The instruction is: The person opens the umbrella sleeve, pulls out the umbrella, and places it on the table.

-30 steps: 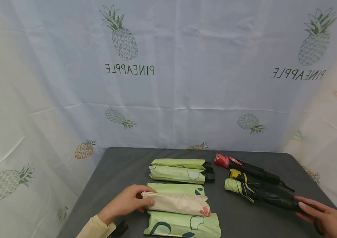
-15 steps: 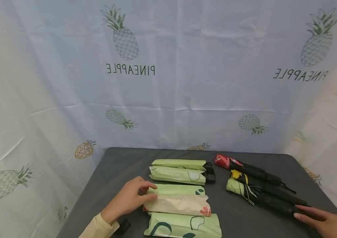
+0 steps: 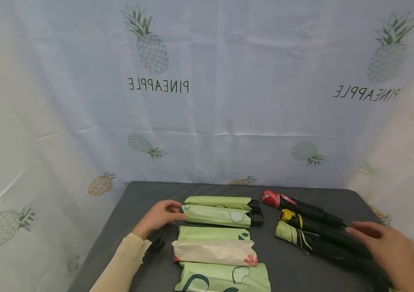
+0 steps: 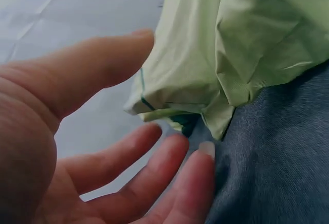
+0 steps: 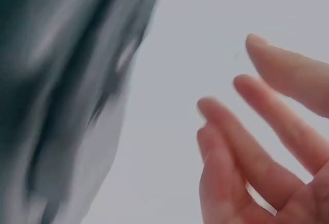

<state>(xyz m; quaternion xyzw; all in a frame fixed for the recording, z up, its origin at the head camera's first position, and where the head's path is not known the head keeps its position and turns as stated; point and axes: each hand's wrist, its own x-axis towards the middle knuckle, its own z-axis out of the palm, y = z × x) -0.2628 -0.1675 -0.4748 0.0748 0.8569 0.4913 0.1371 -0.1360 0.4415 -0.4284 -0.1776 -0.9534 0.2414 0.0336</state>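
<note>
The back and both sides are enclosed by a white fabric curtain [image 3: 229,105], printed with green and orange pineapples and mirrored "PINEAPPLE" lettering, and creased horizontally above the table. In front of it is set a dark grey table [image 3: 276,265], its far corners rounded. On its right part three folded umbrellas are laid aslant, side by side: at the near side a black umbrella with a pale green end [image 3: 335,253], in the middle a black umbrella with a yellow end [image 3: 324,230], at the back a black umbrella with a red end [image 3: 302,207]. Across the middle five flat fabric pouches are arranged in a column: a wide pale green pouch with dark green print [image 3: 225,278] nearest, then a cream pouch with a pink-red flower [image 3: 212,253], a light green pouch with dark leaves [image 3: 214,234], a pale green pouch with outlined shapes [image 3: 214,215], and a narrow green pouch [image 3: 218,201] at the back. By the umbrellas' right ends the right hand [image 3: 386,245] is held with fingers spread, gripping nothing. The left hand [image 3: 158,217] is placed at the left end of the pale green pouch with outlined shapes, thumb and fingers parted around it; whether it is touched cannot be told. From the two back pouches' right ends black handles [image 3: 256,219] are protruded.
</note>
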